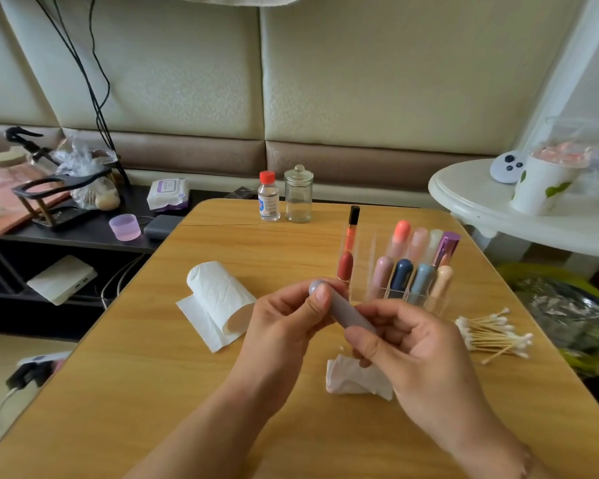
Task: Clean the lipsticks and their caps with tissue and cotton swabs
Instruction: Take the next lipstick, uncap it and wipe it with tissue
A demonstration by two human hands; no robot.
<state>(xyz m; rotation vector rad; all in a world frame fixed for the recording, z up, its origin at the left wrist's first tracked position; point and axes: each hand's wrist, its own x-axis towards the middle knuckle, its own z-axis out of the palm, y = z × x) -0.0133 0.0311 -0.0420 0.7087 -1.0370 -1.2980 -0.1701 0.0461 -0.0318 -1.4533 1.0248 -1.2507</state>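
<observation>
Leftmost on the worktop (146, 368) lies the tissue roll (218, 299), on its side with a loose sheet trailing toward the near edge. Next comes the left hand (284, 326), its thumb and fingers pinched round the rounded cap end of a grey-lilac lipstick (343, 309), which is held in the air just above the worktop, slanting down to the right. The right hand (405, 344) grips the tube's lower end with curled fingers, so both hands are clamped on the one lipstick, close together. Under the right hand a crumpled tissue (357, 378) rests on the wood. Behind, the clear organiser (405, 271) holds the other lipsticks upright, and furthest right the cotton swabs (495, 333) lie in a loose heap. The cap looks seated on the tube, so this reads as the uncapping step, though I cannot rule out that it is being closed. If so, the next move calls for a straight pull apart along the tube's axis, then one hand free to take up the crumpled tissue or a swab
</observation>
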